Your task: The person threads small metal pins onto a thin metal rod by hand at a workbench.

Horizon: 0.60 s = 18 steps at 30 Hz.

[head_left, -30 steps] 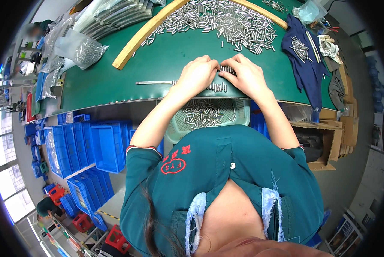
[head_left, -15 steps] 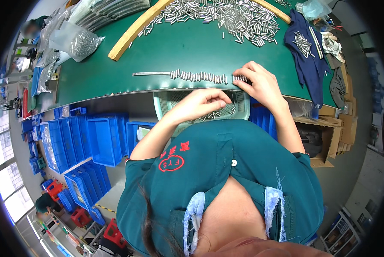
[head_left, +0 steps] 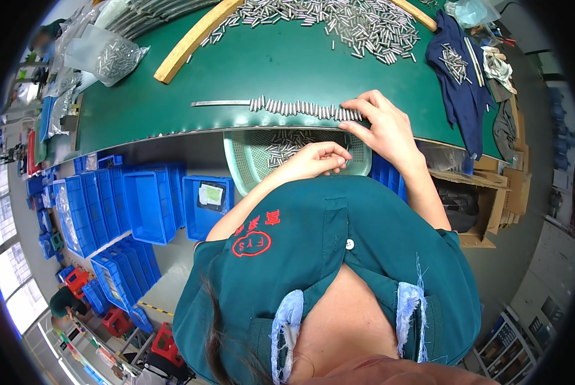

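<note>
A row of short metal pins (head_left: pixel 294 108) lies side by side across a narrow metal strip (head_left: pixel 220 102) near the table's front edge. My right hand (head_left: pixel 387 128) is at the row's right end, its thumb on the near side and fingers on the far side of the last pins. Below the table edge, my left hand (head_left: pixel 316 160) hovers over a pale green basket (head_left: pixel 236 160) with loose pins in it. Its fingers are curled in, and whatever they may hold is hidden.
A large heap of pins (head_left: pixel 371 32) spreads at the back between wooden bars (head_left: pixel 194 42). Dark blue cloth (head_left: pixel 451 96) with pins lies at right. A clear bag (head_left: pixel 111 58) of pins sits at left. Blue bins (head_left: pixel 149 205) stand below left; a cardboard box (head_left: pixel 486 218) stands right.
The pins at my right hand have moved left against the row, closing the gap there. My left hand has drawn down from the table edge, lower over the basket.
</note>
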Each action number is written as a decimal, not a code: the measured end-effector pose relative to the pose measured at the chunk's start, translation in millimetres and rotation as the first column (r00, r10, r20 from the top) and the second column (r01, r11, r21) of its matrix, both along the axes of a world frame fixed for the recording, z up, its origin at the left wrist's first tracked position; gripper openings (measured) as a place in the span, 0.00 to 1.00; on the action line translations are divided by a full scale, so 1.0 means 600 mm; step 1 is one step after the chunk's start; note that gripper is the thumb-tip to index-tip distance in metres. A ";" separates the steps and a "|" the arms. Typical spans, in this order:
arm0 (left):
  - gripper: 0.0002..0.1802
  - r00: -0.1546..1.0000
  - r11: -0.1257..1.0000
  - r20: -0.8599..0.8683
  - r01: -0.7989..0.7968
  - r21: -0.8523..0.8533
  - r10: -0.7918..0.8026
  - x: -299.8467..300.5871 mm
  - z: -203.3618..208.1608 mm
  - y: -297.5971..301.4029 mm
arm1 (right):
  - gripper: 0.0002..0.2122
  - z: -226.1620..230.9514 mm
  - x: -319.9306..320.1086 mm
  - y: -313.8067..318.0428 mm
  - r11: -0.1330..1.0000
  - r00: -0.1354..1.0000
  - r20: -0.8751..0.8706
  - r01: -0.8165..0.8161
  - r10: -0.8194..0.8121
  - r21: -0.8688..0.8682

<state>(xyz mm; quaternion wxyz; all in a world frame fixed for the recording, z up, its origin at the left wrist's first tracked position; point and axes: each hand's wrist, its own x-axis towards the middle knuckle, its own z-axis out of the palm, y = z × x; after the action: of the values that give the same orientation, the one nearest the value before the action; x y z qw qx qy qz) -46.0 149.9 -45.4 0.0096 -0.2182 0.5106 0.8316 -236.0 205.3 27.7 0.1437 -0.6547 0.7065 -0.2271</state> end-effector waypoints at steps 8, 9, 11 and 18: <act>0.18 0.991 0.951 -0.015 -0.124 0.283 0.134 -0.010 0.024 -0.012 | 0.10 -0.011 -0.007 -0.005 0.996 0.998 -0.055 -0.035 0.030 -0.082; 0.18 0.991 0.951 -0.015 -0.126 0.284 0.136 -0.014 0.030 -0.015 | 0.10 -0.010 -0.009 -0.003 0.996 0.998 -0.056 -0.040 0.036 -0.074; 0.20 0.968 0.789 0.000 -0.204 0.579 0.251 -0.023 0.040 -0.021 | 0.09 -0.013 -0.011 0.004 0.995 0.997 -0.049 -0.071 0.067 -0.072; 0.17 0.965 0.792 0.000 -0.214 0.572 0.261 -0.030 0.030 -0.016 | 0.12 -0.001 0.005 0.029 0.986 0.987 -0.029 -0.161 0.160 -0.036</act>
<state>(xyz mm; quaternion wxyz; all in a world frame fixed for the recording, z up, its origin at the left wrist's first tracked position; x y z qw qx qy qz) -63.9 140.4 -27.7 -0.0507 -0.2346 0.2085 0.9481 -232.9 222.6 27.3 0.1396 -0.7151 0.6488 -0.2196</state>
